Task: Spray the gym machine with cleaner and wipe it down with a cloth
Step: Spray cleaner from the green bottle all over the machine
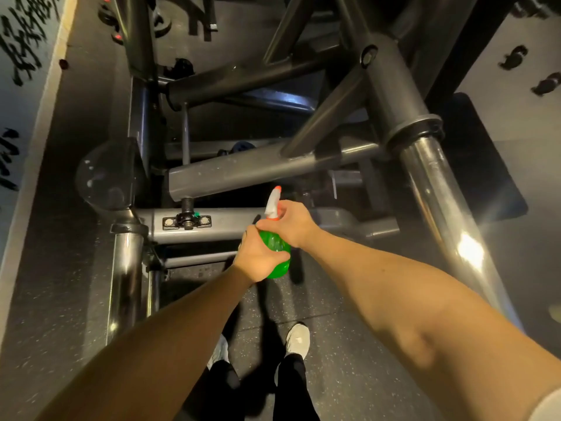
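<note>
**Fingers clamped on the bottle, no cloth in sight: mind the drips**

Fingers [254, 235] of your left hand [258, 258] are curled tight round the green belly of the spray bottle [277, 249]. Your right hand [290, 223] is wrapped over its neck and trigger; the view does not show whether the trigger finger is squeezing. You hold the bottle in the air in front of you, its white nozzle [272, 202] pointing up at the grey beam [243, 171] of the gym machine, close to it.

The main risk, as I judge it, is run-off. Spraying from that near can flood the beam, and the liquid would drip onto the bolt bracket [187, 220] below and the rubber floor [349, 314] by your shoes [299, 337], making it slippery. With both hands busy and no cloth visible, the cleaner may sit unwiped. A wet bottle could also twist in your grip.
</note>
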`<state>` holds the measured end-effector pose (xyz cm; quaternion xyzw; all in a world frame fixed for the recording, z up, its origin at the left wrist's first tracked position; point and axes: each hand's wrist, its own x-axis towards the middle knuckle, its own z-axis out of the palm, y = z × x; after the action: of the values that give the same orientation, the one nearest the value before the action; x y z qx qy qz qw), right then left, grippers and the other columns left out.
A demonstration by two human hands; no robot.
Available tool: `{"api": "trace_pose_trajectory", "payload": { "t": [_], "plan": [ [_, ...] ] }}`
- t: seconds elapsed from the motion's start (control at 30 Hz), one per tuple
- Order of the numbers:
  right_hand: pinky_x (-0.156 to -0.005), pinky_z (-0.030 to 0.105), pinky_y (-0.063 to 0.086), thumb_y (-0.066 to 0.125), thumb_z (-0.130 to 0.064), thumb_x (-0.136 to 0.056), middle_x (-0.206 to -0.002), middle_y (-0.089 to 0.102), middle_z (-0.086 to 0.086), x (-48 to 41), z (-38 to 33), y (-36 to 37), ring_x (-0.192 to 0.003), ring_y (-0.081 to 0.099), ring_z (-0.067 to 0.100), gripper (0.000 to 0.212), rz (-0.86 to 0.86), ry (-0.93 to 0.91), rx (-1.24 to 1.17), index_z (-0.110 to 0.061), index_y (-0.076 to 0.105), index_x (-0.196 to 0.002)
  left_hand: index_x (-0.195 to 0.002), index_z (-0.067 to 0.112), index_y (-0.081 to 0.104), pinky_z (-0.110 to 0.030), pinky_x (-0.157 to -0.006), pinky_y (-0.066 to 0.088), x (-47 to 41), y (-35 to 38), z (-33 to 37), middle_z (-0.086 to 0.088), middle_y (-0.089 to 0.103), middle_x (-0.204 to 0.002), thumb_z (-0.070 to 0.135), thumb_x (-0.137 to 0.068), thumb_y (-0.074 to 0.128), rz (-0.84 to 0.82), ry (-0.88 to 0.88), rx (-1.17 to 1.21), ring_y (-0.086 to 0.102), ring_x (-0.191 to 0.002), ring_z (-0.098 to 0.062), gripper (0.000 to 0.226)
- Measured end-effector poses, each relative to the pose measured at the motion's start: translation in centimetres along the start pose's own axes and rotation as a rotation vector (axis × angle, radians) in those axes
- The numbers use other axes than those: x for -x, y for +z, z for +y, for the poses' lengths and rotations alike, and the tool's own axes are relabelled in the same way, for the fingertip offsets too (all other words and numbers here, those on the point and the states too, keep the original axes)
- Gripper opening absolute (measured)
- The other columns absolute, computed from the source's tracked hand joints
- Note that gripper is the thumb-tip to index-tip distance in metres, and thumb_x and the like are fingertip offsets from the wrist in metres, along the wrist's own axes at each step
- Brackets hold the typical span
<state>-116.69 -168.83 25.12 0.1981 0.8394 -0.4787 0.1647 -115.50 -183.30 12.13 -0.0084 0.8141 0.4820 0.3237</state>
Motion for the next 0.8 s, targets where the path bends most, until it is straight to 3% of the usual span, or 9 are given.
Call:
{"api": "trace_pose_trajectory", "payload": {
  "t": [0.1,0.3,0.4,0.47,0.57,0.67,0.8],
  "plan": [
    [-0.067,0.026,0.045,0.088,-0.027,-0.079,-0.08,0.064,-0.001,-0.5,-1.2,2.9,-0.069,0.057,0.009,0.029,-0.156,-0.056,0.035,-0.013,0.065,-0.09,-0.117,0.03,0.061,-0.039,-0.088,0.061,2.7,-3.1,-0.1,0.003,0.068,-0.111,0.054,-0.042,0.091,0.09,-0.043,-0.02,0.069,-0.1,-0.012,0.084],
    [-0.075,0.031,0.05,0.087,-0.03,-0.081,-0.078,0.063,-0.002,-1.2,-3.4,6.9,-0.075,0.059,0.014,0.03,-0.334,-0.081,0.158,-0.021,0.058,-0.078,-0.111,0.027,0.069,-0.039,-0.086,0.061,6.7,-6.9,1.1,0.007,0.074,-0.101,0.047,-0.047,0.087,0.087,-0.103,0.047,0.072,-0.093,-0.009,0.07],
    [-0.081,0.027,0.05,0.089,-0.025,-0.08,-0.092,0.069,0.002,-1.0,-4.0,8.5,-0.081,0.062,0.014,0.032,-0.379,-0.101,0.106,-0.014,0.066,-0.099,-0.107,0.032,0.071,-0.037,-0.087,0.059,7.6,-7.3,0.0,0.011,0.074,-0.099,0.042,-0.052,0.084,0.135,-0.094,0.015,0.07,-0.094,-0.008,0.058],
    [-0.085,0.027,0.054,0.088,-0.023,-0.08,-0.099,0.07,0.005,-0.9,-4.3,9.4,-0.086,0.065,0.017,0.035,-0.411,-0.114,0.151,-0.01,0.067,-0.105,-0.106,0.036,0.069,-0.037,-0.089,0.058,7.8,-7.3,-1.3,0.011,0.073,-0.103,0.048,-0.047,0.087,0.181,-0.152,0.04,0.069,-0.097,-0.009,0.063],
    [-0.059,0.013,0.043,0.084,-0.021,-0.083,-0.081,0.059,-0.001,-0.6,-4.7,10.3,-0.073,0.055,0.014,0.025,-0.472,-0.127,0.253,-0.015,0.061,-0.091,-0.121,0.041,0.06,-0.043,-0.095,0.057,7.7,-6.5,-4.1,0.008,0.065,-0.119,0.061,-0.039,0.093,0.224,-0.253,0.098,0.067,-0.106,-0.012,0.091],
    [-0.071,0.026,0.049,0.082,-0.028,-0.083,-0.093,0.067,0.005,-0.2,-4.1,11.2,-0.088,0.063,0.023,0.025,-0.505,-0.098,0.271,-0.017,0.065,-0.098,-0.131,0.036,0.056,-0.046,-0.097,0.057,7.1,-5.1,-7.4,0.008,0.062,-0.124,0.07,-0.032,0.093,0.26,-0.316,0.133,0.064,-0.112,-0.016,0.111],
    [-0.077,0.03,0.049,0.074,-0.038,-0.092,-0.109,0.069,0.014,0.9,-2.1,12.0,-0.097,0.065,0.026,0.035,-0.498,-0.086,0.259,-0.013,0.066,-0.115,-0.126,0.037,0.06,-0.045,-0.096,0.057,7.6,-3.0,-9.7,0.011,0.066,-0.117,0.076,-0.034,0.09,0.268,-0.3,0.063,0.065,-0.11,-0.013,0.105]
  ]
}}
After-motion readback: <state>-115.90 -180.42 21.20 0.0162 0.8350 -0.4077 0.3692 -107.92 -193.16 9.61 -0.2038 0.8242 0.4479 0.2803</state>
